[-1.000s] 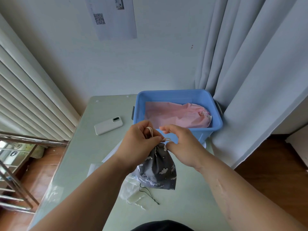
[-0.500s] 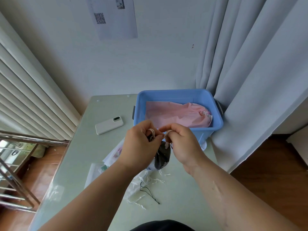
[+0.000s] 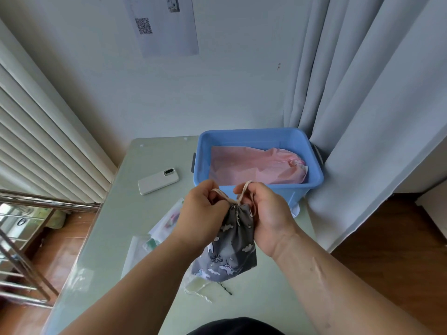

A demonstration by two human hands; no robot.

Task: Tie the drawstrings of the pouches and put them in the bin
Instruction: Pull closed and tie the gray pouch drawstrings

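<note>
Half a second back the grey pouch (image 3: pixel 232 250) was bunched up between my hands; now it hangs full length below them, printed side toward me, with its neck gathered tight. Both hands have drawn slightly apart.

My left hand (image 3: pixel 202 210) is curled round the left strand of the cream drawstring (image 3: pixel 243 191), which loops out over its fingers. My right hand (image 3: pixel 267 213) pinches the other strand between thumb and forefinger, and that strand runs up over the knuckle. Both strands meet at the cinched neck between the two hands. I cannot tell whether a knot is formed there.

The pouch is held above the pale green table (image 3: pixel 125 238), its lower edge hanging over a whitish pouch (image 3: pixel 194 286) and a thin black cord (image 3: pixel 225 289) lying at 6 o'clock from my hands.

At 12 to 1 o'clock from my hands, touching the curtain (image 3: pixel 362 117), sits the blue bin (image 3: pixel 256 132), with a pink pouch (image 3: pixel 254 165) lying inside it. A white phone (image 3: pixel 158 181) lies camera side up at 10 o'clock. Clear plastic bags (image 3: pixel 167 220) lie at 8 o'clock, partly under my left forearm. A sheet with a QR code (image 3: pixel 167 27) hangs on the wall at 12 o'clock.
</note>
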